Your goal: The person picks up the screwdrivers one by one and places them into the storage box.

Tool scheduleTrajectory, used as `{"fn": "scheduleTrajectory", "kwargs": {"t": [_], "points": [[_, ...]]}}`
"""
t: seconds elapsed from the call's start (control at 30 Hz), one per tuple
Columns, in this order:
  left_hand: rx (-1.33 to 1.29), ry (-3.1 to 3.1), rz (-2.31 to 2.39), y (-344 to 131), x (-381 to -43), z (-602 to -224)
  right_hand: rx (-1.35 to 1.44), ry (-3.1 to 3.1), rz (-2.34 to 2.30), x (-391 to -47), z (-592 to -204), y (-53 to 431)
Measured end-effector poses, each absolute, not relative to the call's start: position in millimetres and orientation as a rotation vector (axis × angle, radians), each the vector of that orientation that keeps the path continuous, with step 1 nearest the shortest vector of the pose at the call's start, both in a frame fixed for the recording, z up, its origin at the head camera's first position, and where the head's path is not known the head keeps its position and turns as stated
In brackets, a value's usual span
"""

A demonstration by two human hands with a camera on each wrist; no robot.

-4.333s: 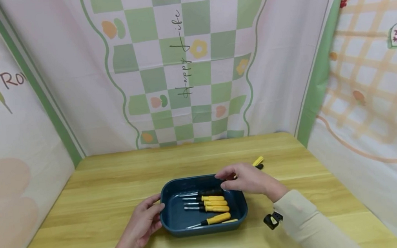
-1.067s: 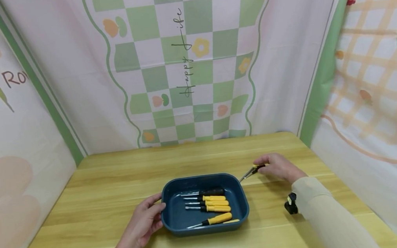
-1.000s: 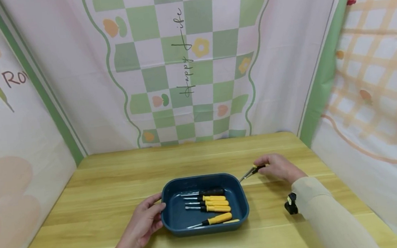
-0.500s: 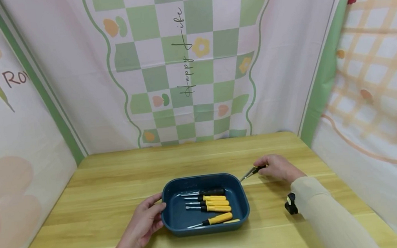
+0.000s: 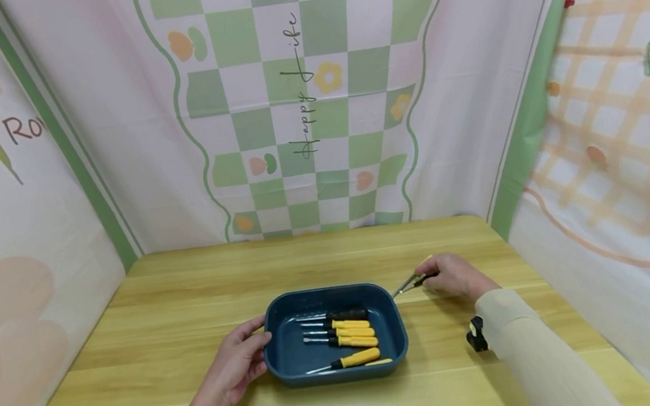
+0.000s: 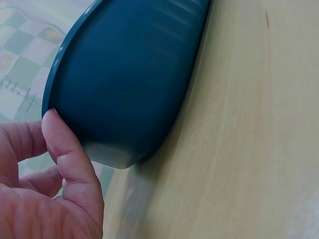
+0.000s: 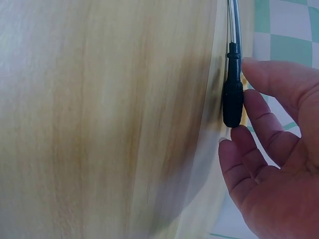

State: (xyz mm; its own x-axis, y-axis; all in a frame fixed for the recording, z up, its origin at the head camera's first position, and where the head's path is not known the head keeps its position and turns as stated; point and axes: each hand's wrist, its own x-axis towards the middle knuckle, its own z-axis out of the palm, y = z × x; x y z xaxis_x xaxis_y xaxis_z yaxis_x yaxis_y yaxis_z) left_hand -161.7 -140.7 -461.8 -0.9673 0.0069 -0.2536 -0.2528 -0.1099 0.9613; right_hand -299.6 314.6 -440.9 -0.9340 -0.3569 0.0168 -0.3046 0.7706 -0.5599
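Note:
My left hand (image 5: 229, 369) grips the left rim of a dark blue box (image 5: 282, 377), thumb on the rim and fingers outside. Inside lie several yellow-handled screwdrivers (image 5: 358, 358) and a black-handled one (image 5: 349, 315). Right of the box, my right hand (image 5: 453, 275) holds a yellow-handled screwdriver (image 5: 427, 260) by its handle, which the fingers partly hide. Close under those fingers is another black-handled screwdriver (image 7: 233, 104), seen plainly in the right wrist view. Both shafts point at the box's right corner. Left wrist view shows the box wall (image 6: 124, 84) beside my thumb.
A wooden table (image 5: 221, 276) carries everything. Patterned cloth walls (image 5: 329, 119) rise at its back and on both sides. A black wrist device (image 5: 477, 333) hangs beneath my right sleeve.
My right hand has gone from above the box to the screwdrivers on its right. In the last half second the yellow handle has come into sight above my fingers. Left hand and box stay put.

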Motion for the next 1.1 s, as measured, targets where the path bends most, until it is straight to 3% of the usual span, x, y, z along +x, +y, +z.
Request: {"fn": "scheduleTrajectory", "kwargs": {"t": [1.1], "points": [[-0.258,1.968,2.208,-139.3,-161.5,-461.7,-0.528,2.861,-0.775,-296.0,-445.4,320.4]]}}
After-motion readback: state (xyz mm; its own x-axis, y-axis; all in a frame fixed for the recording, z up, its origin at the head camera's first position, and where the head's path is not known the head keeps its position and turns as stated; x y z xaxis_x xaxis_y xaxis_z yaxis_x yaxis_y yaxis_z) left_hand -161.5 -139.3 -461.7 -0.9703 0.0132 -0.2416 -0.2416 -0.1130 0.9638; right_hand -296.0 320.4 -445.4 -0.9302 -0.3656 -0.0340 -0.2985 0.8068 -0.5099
